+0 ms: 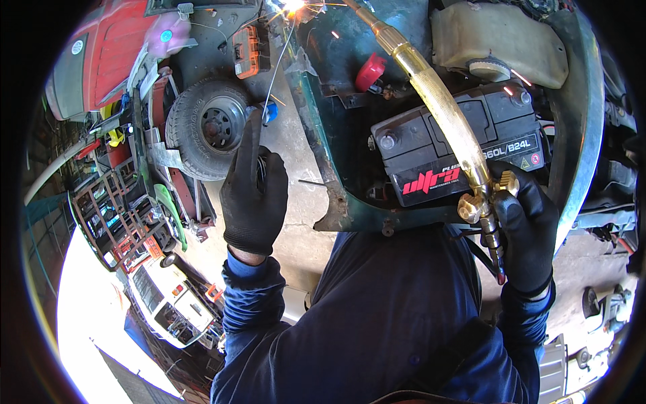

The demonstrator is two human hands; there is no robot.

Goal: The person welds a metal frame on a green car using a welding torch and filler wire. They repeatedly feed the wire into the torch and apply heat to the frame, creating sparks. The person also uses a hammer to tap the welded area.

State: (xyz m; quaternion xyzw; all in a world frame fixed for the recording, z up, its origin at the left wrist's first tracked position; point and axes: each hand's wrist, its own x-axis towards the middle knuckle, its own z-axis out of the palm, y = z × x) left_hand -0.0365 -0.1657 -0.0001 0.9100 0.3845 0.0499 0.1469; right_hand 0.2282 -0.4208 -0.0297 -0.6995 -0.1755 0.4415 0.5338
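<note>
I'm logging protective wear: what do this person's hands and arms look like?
The left hand and right hand wear plain black gloves. The long sleeves are dark blue and creased; a strip of left wrist is bare.

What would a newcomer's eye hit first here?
First, the dazzling white-orange glare with flying sparks at the top edge, just left of centre. Next, the long gold-coloured metal torch, slanting from near the top edge down to the black-gloved right hand, across a black rectangular battery right of centre. Then, left of centre, the black-gloved left hand, with a thin metal rod running from its fingers up toward the glare.
</note>
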